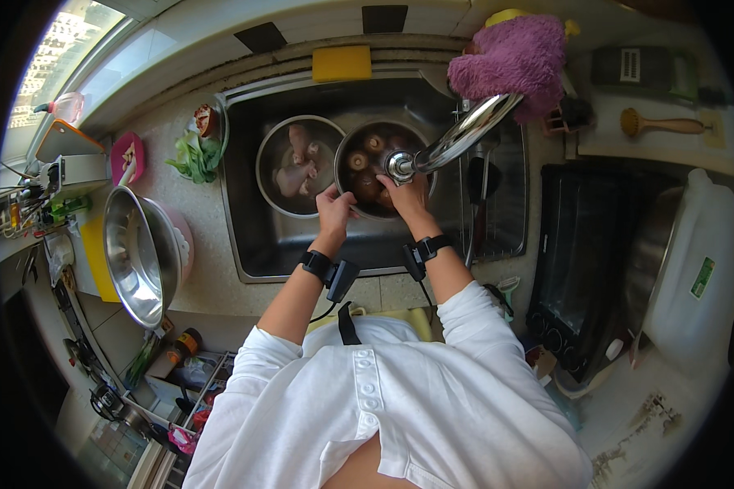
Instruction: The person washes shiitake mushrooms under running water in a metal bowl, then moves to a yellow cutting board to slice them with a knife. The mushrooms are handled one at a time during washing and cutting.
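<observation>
Two round metal bowls stand side by side in the sink (244, 244). The left bowl (262, 189) holds chicken drumsticks (296, 177) in liquid. Brown mushrooms (359, 160) lie in dark water in the right bowl (340, 189), below the chrome faucet (465, 131). My left hand (335, 209) grips the near left rim of the right bowl, with the thumb at the edge. Under the faucet head, my right hand (408, 194) reaches into the same bowl among the mushrooms; the faucet head hides part of its fingers, and whether it holds one is unclear.
Leafy greens (199, 156) lie left of the sink, near a pink dish (122, 174) and a large steel bowl (136, 257). A yellow sponge (341, 63) is behind the sink. Utensils lie on the rack (507, 226) at right, and a purple cloth (514, 61) hangs over the faucet base.
</observation>
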